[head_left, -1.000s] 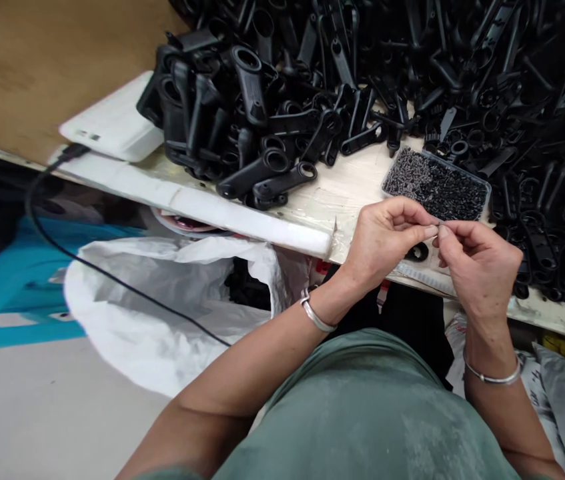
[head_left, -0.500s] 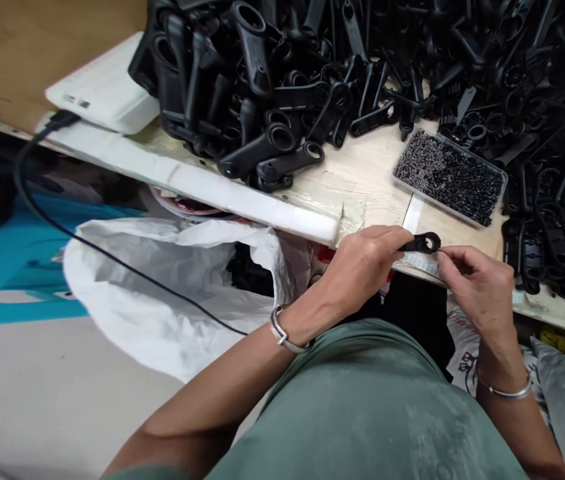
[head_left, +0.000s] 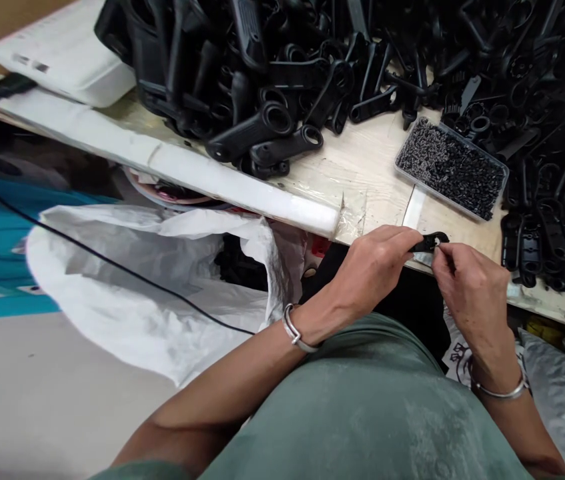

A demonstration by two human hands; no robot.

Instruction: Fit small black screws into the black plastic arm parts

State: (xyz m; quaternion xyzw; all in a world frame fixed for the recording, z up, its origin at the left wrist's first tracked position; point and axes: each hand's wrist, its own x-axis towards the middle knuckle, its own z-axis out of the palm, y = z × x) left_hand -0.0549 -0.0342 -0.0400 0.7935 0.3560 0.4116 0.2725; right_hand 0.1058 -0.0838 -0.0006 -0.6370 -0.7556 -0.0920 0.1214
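My left hand [head_left: 379, 263] is closed around one end of a black plastic arm-shaped part [head_left: 427, 243], whose ringed end sticks out to the right over the table's front edge. Against that ringed end, my right hand [head_left: 472, 283] has thumb and forefinger pinched together. Whatever lies between those fingertips, if anything, is too small to make out. Just beyond both hands, a clear plastic box [head_left: 499, 193] holds many tiny dark and grey pieces.
Heaps of black plastic parts [head_left: 275, 127] cover the back and right of the table [head_left: 377, 157]. At left, a white device [head_left: 69, 57] has a black cable [head_left: 112, 263] hanging across an open white sack [head_left: 97, 333]. White padding [head_left: 202, 170] lines the table edge.
My right fingertips have moved left and slightly up, onto the ringed end of the part. The part has tilted a little in my left hand. The view has shifted slightly.
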